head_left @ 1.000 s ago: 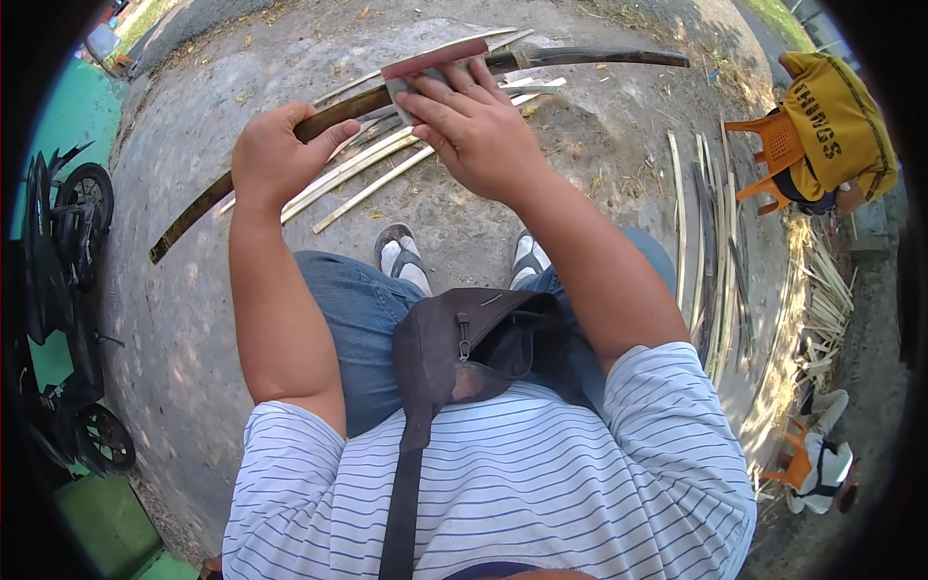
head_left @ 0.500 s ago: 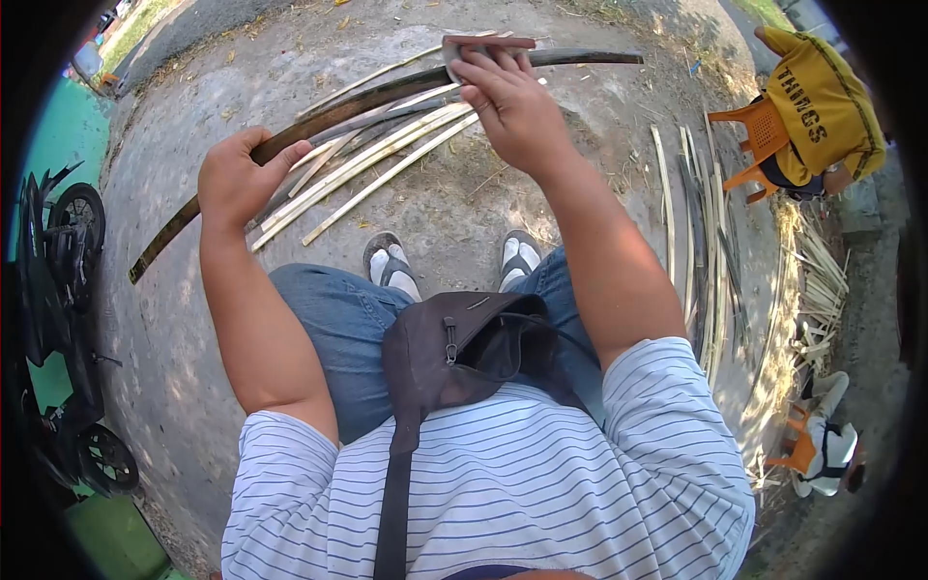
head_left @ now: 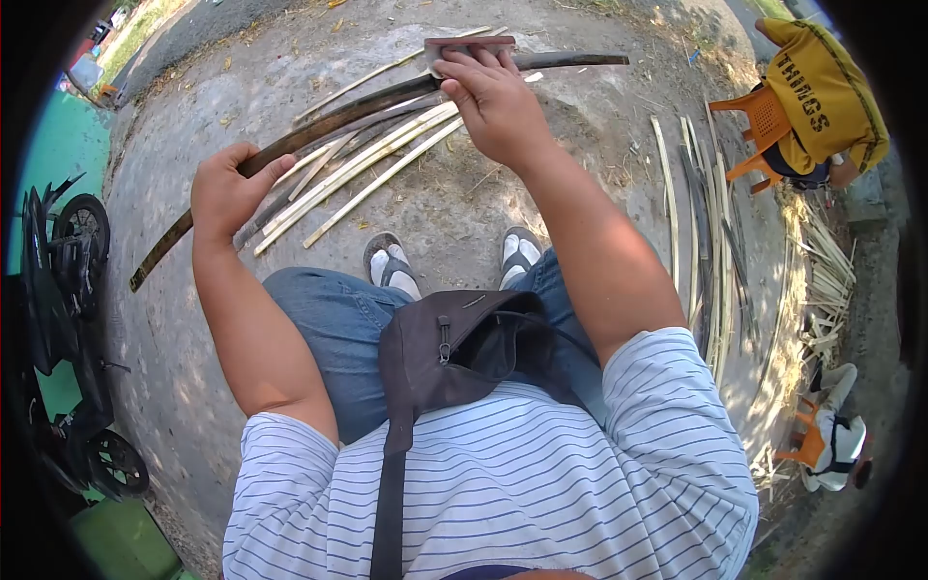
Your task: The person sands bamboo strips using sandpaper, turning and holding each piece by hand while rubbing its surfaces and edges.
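Observation:
A long dark bamboo strip [head_left: 338,115] stretches across in front of me, bowed in this wide view. My left hand [head_left: 224,193] is closed around it, left of its middle, with the thumb along the top. My right hand [head_left: 501,114] presses a flat, plate-like tool with a reddish-brown edge [head_left: 469,43] against the strip's right half. Fingers cover much of that tool, so its exact kind is unclear. Below the strip, several pale bamboo strips [head_left: 353,174] lie on the ground, with a few dark ones among them.
More pale and dark strips [head_left: 713,242] lie on the right. Beyond them are orange plastic chairs [head_left: 749,126], a person in a yellow top [head_left: 822,92], another person in white [head_left: 839,449] and split scraps [head_left: 825,280]. A black motorcycle [head_left: 72,338] stands at left.
My right hand and the flat tool have shifted left along the strip. My left hand has moved slightly left and down, still holding the strip.

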Demonstrator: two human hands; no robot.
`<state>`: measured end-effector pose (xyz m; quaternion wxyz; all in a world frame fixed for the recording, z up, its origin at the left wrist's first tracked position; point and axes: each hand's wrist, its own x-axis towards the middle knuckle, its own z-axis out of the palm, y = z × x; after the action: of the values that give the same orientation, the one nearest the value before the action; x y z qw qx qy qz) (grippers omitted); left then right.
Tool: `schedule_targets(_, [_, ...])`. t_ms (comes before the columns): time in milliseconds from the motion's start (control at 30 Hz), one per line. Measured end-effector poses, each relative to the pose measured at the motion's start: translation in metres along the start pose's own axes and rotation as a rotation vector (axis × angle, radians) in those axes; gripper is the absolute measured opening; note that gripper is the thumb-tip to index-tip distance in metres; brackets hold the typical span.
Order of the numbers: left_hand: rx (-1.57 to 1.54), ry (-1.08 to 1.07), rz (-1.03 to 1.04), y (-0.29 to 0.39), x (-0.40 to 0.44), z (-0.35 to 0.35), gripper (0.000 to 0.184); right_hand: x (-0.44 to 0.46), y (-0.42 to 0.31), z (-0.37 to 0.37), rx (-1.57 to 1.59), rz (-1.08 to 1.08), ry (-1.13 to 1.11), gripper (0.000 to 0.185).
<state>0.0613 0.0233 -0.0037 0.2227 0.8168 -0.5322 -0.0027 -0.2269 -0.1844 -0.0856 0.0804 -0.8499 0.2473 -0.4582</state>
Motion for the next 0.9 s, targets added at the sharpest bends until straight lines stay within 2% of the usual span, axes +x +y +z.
schedule_targets(33, [-0.029,-0.002,-0.002,-0.001,0.000,0.001,0.049,0.004,-0.016,-0.004,0.002,-0.111,-0.002,0.029])
schedule_targets(67, [-0.055,-0.004,-0.003,-0.002,-0.001,0.001,0.049,0.008,-0.007,-0.005,-0.009,-0.132,0.060,0.028])
schedule_targets(133, [-0.071,0.002,-0.007,-0.002,0.000,-0.003,0.048,0.019,0.040,-0.012,-0.105,-0.065,0.168,0.029])
schedule_targets(167, [-0.062,0.003,-0.013,0.000,-0.004,-0.006,0.048,0.019,0.069,-0.021,-0.146,0.043,0.212,0.031])
schedule_targets(267, [-0.073,-0.020,0.000,-0.003,-0.006,-0.009,0.046,0.005,0.127,-0.052,-0.124,0.754,0.245,0.038])
schedule_targets(400, [-0.160,-0.020,0.008,-0.008,-0.004,-0.007,0.044,0.010,0.130,-0.080,-0.188,0.537,0.343,0.039])
schedule_targets(500, [-0.181,0.000,0.009,-0.003,-0.006,-0.013,0.043,0.016,0.138,-0.098,-0.218,0.433,0.502,0.048])
schedule_targets(633, [-0.152,0.007,0.001,-0.005,-0.007,-0.014,0.045,0.016,0.118,-0.087,-0.170,0.431,0.310,0.043])
schedule_targets(667, [-0.146,0.018,-0.006,-0.002,-0.007,-0.013,0.046,0.023,0.084,-0.080,-0.069,0.374,0.217,0.039])
schedule_targets(733, [-0.106,0.018,-0.015,0.009,-0.007,-0.010,0.048,0.028,0.053,-0.044,-0.082,0.038,0.176,0.030])
schedule_targets(833, [-0.019,-0.021,-0.022,0.021,-0.007,-0.007,0.052,0.018,-0.025,-0.005,0.002,-0.156,-0.036,0.030])
schedule_targets(900, [0.016,-0.058,-0.021,0.015,-0.005,-0.004,0.054,0.017,-0.041,-0.002,-0.029,-0.230,0.000,0.030])
